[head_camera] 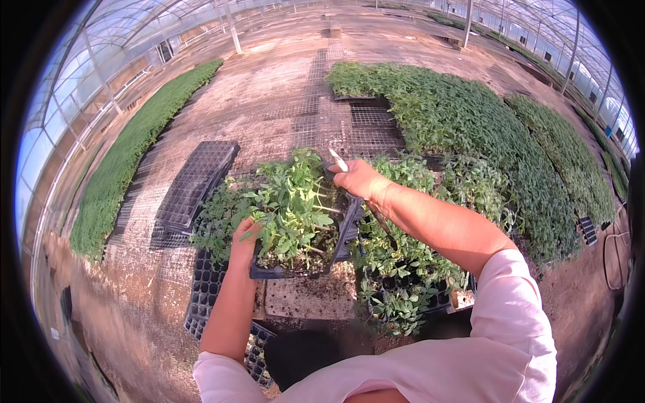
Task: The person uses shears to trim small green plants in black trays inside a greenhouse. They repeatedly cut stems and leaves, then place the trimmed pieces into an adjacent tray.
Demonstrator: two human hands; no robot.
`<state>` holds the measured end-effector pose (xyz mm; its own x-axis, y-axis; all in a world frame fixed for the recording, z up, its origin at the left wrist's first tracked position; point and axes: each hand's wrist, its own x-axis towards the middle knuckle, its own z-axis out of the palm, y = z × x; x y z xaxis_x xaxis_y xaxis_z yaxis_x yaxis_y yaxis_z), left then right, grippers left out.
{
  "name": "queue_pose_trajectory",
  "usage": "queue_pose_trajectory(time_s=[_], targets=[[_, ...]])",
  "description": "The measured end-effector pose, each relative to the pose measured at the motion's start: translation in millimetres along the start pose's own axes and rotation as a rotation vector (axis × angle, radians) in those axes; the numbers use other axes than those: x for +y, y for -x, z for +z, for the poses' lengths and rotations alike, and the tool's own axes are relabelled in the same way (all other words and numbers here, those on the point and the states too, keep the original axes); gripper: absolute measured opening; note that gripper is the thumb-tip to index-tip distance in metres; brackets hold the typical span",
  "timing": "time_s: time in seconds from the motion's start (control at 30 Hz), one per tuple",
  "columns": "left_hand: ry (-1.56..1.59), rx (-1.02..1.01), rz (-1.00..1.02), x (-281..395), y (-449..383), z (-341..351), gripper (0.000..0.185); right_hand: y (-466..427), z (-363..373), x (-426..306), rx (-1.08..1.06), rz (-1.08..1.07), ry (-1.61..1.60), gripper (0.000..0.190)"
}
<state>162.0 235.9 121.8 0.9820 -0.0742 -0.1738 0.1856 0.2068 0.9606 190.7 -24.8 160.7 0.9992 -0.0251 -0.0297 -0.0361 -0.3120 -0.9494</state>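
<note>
My left hand (246, 237) is at the left edge of a black plastic tray (287, 273) of leafy green seedlings (297, 201); leaves hide some of its fingers. At the tray's right side, my right hand (357, 179) is closed around a slender tool with a pale tip (338, 160), whose dark shaft passes out below the hand. The kind of tool cannot be told. Dark plastic (348, 221) stands tilted just under the right hand. Soil and pale granules show among the stems. To the right of the tray, more seedlings (403, 252) grow in black cell trays.
A stack of black cell trays (194, 184) lies at the left on the mesh bench. Another cell tray (201, 297) is beside my left forearm. A soil-strewn pale board (310, 299) lies below the seedling tray. Long beds of seedlings (463, 111) extend right and left; greenhouse posts (233, 30) stand beyond.
</note>
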Motion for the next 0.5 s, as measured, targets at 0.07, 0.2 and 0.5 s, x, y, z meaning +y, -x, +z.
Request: queue_pose_trajectory(time_s=[0.07, 0.2, 0.5], targets=[[0.033, -0.074, 0.048, 2, -21, -2, 0.006, -12, -9, -18, -0.036, 0.049, -0.055, 0.034], [-0.077, -0.164, 0.229, 3, -87, 9, 0.011, -56, -34, -26, -0.033, -0.028, -0.072, 0.033], [0.196, -0.18, 0.116, 10, -288, 100, 0.009, -211, -119, 13, 0.094, -0.065, -0.156, 0.022]])
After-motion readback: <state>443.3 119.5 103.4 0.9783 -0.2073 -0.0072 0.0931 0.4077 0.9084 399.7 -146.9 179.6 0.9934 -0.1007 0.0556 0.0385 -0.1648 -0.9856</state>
